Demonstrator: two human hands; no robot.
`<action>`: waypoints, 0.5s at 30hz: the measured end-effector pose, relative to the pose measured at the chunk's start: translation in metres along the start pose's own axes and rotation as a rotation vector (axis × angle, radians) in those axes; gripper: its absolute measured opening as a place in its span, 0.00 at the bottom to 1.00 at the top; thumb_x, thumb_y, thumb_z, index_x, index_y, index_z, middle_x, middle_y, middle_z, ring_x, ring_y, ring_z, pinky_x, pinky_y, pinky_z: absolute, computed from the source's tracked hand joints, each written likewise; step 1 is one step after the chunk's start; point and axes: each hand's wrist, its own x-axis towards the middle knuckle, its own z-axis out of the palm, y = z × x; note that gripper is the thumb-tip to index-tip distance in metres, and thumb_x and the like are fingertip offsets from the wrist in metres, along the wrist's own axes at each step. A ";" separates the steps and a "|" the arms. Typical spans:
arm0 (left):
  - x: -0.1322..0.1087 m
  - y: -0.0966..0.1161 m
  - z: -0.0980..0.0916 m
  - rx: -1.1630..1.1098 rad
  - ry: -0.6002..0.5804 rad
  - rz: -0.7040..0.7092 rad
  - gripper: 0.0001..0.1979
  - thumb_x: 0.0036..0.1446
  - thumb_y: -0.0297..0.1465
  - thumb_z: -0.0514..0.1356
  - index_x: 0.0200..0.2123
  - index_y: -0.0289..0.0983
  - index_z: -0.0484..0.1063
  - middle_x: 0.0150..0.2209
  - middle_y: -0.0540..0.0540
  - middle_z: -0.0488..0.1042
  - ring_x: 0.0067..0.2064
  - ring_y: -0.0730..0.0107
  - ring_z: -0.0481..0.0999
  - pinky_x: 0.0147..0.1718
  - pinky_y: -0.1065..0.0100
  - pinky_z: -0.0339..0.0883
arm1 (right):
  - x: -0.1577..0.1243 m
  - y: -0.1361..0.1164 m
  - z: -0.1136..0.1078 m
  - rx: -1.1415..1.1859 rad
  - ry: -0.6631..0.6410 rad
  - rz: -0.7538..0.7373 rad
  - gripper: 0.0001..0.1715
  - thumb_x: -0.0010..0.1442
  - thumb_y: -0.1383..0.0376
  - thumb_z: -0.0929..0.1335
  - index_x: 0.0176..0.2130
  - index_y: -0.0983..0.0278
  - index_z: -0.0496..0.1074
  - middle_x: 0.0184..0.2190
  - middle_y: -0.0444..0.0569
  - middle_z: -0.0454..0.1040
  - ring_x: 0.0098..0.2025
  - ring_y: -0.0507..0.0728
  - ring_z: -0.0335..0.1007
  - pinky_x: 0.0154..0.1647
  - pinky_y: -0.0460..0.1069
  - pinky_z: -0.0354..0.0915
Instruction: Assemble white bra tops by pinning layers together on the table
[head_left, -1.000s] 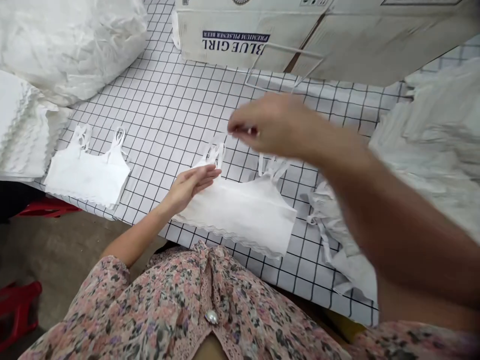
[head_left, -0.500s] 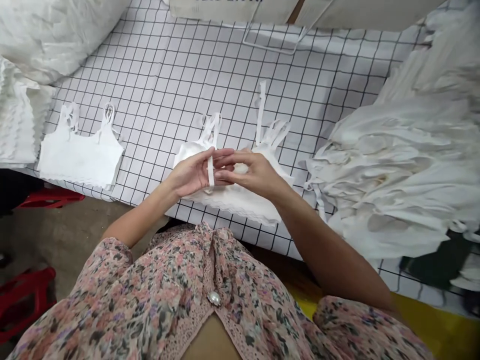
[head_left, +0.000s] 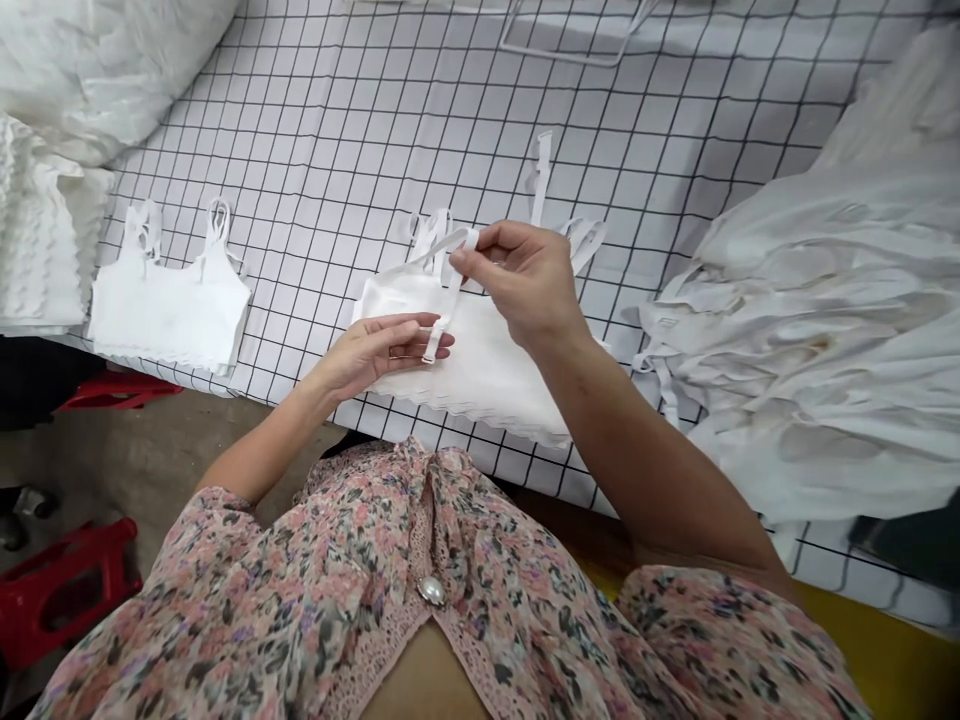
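A white camisole top (head_left: 495, 375) with a scalloped hem lies on the checked table in front of me. My right hand (head_left: 536, 280) is raised over it, with thumb and forefinger pinching one of its shoulder straps (head_left: 454, 285). The strap loops over at the pinch, and its end with a small slider and hook hangs down in front of my left fingertips. My left hand (head_left: 379, 355) is over the top's left side, palm turned inward and fingers stretched out. Another strap (head_left: 541, 175) sticks up behind my right hand.
Another folded white top (head_left: 169, 315) lies to the left. Beyond it are a stack of white scalloped pieces (head_left: 45, 240) and a large filled plastic bag (head_left: 112, 70). A heap of white garments (head_left: 825, 340) covers the right side. A wire frame (head_left: 562, 50) lies at the back.
My right hand has moved up and away from my left, drawing the strap up in its pinch. My left hand has shifted slightly left. The view has tilted a little downward.
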 end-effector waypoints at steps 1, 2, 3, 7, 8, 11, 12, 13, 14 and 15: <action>-0.001 -0.001 -0.001 -0.005 0.018 -0.001 0.20 0.57 0.39 0.80 0.48 0.36 0.86 0.48 0.38 0.89 0.52 0.56 0.90 0.65 0.50 0.78 | 0.004 0.005 -0.001 -0.007 0.005 -0.004 0.25 0.59 0.43 0.81 0.33 0.57 0.76 0.31 0.45 0.76 0.34 0.55 0.74 0.40 0.55 0.75; -0.001 -0.002 -0.001 -0.005 0.037 -0.002 0.19 0.55 0.37 0.80 0.47 0.36 0.87 0.47 0.39 0.90 0.50 0.58 0.90 0.63 0.51 0.80 | 0.008 0.010 -0.003 -0.017 0.005 -0.008 0.25 0.60 0.43 0.81 0.33 0.57 0.76 0.31 0.45 0.76 0.34 0.56 0.74 0.41 0.56 0.76; 0.000 -0.003 -0.002 0.003 0.056 0.000 0.18 0.53 0.36 0.81 0.45 0.36 0.87 0.46 0.40 0.90 0.47 0.60 0.90 0.60 0.53 0.82 | 0.010 0.014 -0.006 -0.032 0.003 -0.012 0.24 0.61 0.43 0.80 0.33 0.57 0.75 0.31 0.45 0.76 0.34 0.57 0.75 0.41 0.57 0.77; 0.007 -0.006 -0.006 0.127 0.165 0.108 0.18 0.49 0.40 0.83 0.40 0.37 0.89 0.40 0.45 0.88 0.36 0.70 0.88 0.46 0.62 0.86 | 0.009 0.018 -0.019 -0.264 0.042 -0.111 0.17 0.67 0.47 0.77 0.43 0.55 0.79 0.43 0.52 0.82 0.45 0.64 0.80 0.51 0.64 0.79; 0.009 -0.006 -0.008 0.190 0.195 0.168 0.18 0.49 0.41 0.83 0.40 0.38 0.89 0.39 0.46 0.87 0.34 0.72 0.86 0.44 0.64 0.86 | 0.006 0.015 -0.021 -0.359 0.036 -0.166 0.18 0.68 0.47 0.76 0.49 0.54 0.80 0.50 0.54 0.82 0.53 0.67 0.80 0.56 0.67 0.78; 0.016 0.000 -0.011 0.426 0.237 0.396 0.15 0.51 0.42 0.82 0.38 0.41 0.90 0.35 0.49 0.84 0.30 0.77 0.82 0.37 0.68 0.83 | -0.005 0.004 -0.018 -0.491 -0.147 -0.296 0.24 0.72 0.47 0.73 0.62 0.50 0.79 0.63 0.53 0.80 0.70 0.71 0.72 0.70 0.73 0.70; 0.018 0.003 -0.011 0.483 0.236 0.470 0.15 0.52 0.43 0.82 0.37 0.41 0.90 0.34 0.49 0.83 0.31 0.77 0.82 0.36 0.69 0.82 | -0.008 0.002 -0.015 -0.457 -0.236 -0.298 0.22 0.73 0.48 0.71 0.62 0.49 0.80 0.62 0.51 0.81 0.69 0.70 0.73 0.71 0.72 0.70; 0.020 0.006 -0.011 0.518 0.233 0.531 0.14 0.54 0.43 0.81 0.38 0.41 0.89 0.35 0.49 0.83 0.32 0.75 0.83 0.36 0.69 0.83 | -0.010 0.000 -0.012 -0.404 -0.307 -0.284 0.20 0.74 0.49 0.71 0.59 0.49 0.82 0.58 0.49 0.84 0.66 0.68 0.77 0.69 0.71 0.72; 0.023 0.009 -0.011 0.533 0.230 0.574 0.15 0.56 0.44 0.80 0.38 0.40 0.89 0.36 0.48 0.84 0.35 0.74 0.84 0.38 0.68 0.84 | -0.011 -0.002 -0.009 -0.355 -0.348 -0.262 0.17 0.74 0.50 0.70 0.56 0.49 0.84 0.53 0.48 0.86 0.60 0.66 0.81 0.64 0.68 0.75; 0.025 0.012 -0.010 0.534 0.224 0.596 0.15 0.58 0.45 0.79 0.40 0.40 0.89 0.39 0.46 0.85 0.37 0.72 0.86 0.40 0.66 0.85 | -0.010 -0.002 -0.007 -0.321 -0.357 -0.240 0.14 0.74 0.51 0.71 0.52 0.49 0.86 0.48 0.47 0.87 0.53 0.64 0.83 0.59 0.66 0.78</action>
